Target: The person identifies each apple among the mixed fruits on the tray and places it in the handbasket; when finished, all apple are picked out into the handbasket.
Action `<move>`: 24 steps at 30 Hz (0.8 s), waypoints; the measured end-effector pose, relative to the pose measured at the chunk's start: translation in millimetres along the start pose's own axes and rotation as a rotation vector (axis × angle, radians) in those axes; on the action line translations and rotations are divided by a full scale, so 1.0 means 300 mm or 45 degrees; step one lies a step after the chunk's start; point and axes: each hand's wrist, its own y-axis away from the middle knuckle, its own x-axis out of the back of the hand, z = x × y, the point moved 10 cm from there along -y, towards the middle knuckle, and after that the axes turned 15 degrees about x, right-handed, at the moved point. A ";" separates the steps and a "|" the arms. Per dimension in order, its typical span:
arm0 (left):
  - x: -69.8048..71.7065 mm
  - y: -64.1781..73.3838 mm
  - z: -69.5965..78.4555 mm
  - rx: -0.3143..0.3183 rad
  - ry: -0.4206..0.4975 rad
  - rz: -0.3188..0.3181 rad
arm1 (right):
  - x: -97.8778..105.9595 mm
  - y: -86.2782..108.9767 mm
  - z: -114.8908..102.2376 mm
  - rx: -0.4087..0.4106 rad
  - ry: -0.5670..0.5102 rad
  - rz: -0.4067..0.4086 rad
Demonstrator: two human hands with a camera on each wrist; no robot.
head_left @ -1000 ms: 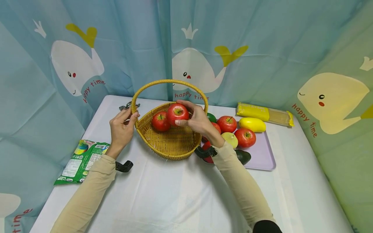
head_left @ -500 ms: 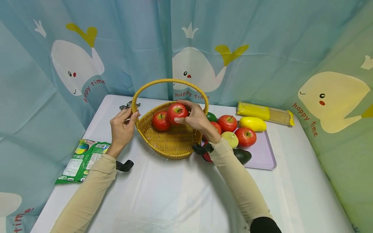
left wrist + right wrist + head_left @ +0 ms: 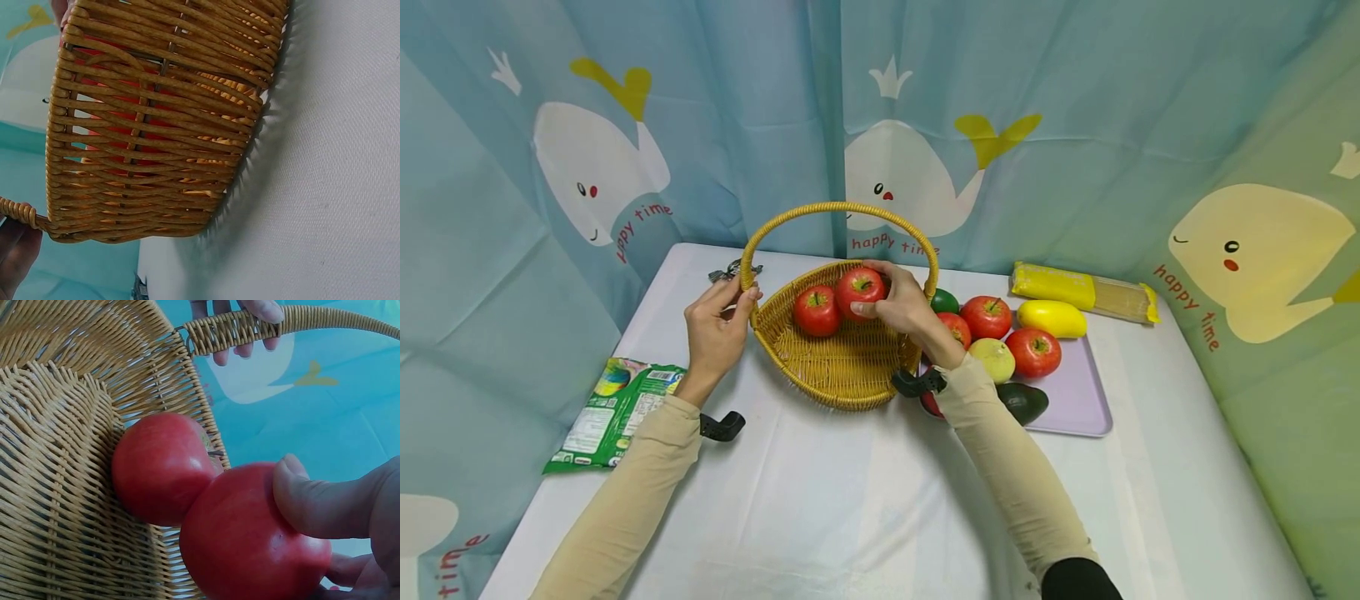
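"Basket (image 3: 842,362) in the head view: why is the left hand (image 3: 717,321) at the foot of its handle (image 3: 838,206)?"

"Probably to steady it. Thumb and fingers pinch the handle low down, so the light wicker is less likely to tip or slide on the cloth (image 3: 820,517)."

"And the right hand (image 3: 904,300)?"

"Grasping 1 red apple (image 3: 859,286) within the basket's far part, beside a loose apple (image 3: 817,312) lying inside. It reaches in over the right side, perhaps because the tray (image 3: 1078,408) sits just there, bearing more apples (image 3: 1033,352), a yellow fruit (image 3: 1051,318) and a pale fruit (image 3: 992,360)."

"Left wrist view?"

"Mostly the basket's outer wall: rounded brown strands woven across thin ribs, flaring outward, with red showing through the gaps. The cloth has a fine grain. Fingertips hold the coiled foot of the handle at the edge."

"Right wrist view?"

"Both apples up close, 2 plump globes with smooth, softly shining skin. The loose apple shows its stem. The thumb lies flat along the held apple, fingers behind, likely because so round a thing needs support from 2 sides."

"Does the held apple rest on wicker?"

"Cannot tell; its underside is hidden."
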 end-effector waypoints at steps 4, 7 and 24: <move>0.001 -0.002 -0.012 0.003 0.010 -0.008 | -0.003 0.000 0.008 -0.008 0.005 -0.003; -0.001 -0.002 -0.010 0.003 0.005 -0.003 | -0.004 0.001 0.010 0.001 0.027 -0.007; 0.002 0.018 0.115 0.000 0.011 0.001 | -0.008 -0.007 0.041 -0.042 0.149 0.000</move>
